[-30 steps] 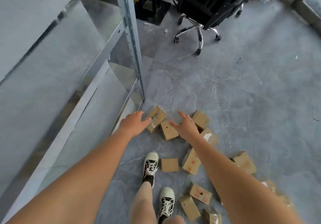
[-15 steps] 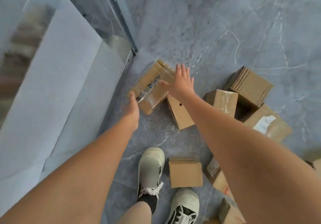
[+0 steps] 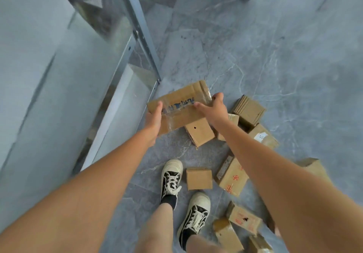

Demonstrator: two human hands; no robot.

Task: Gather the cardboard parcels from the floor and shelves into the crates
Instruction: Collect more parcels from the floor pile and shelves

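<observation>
- The flat parcel is brown cardboard, matt, with a strip of glossy clear tape over blue writing; both bare hands' grip sits on its ends.
- The small box just under that grip is plain matt cardboard.
- The ridged box right of the grip shows corrugated edges.
- The floor is smooth grey stone-look tile with pale veins and a slight sheen.
- The shelf post left of the grip is grey metal, dull.
- The shoes are cream and black canvas with white laces.
</observation>
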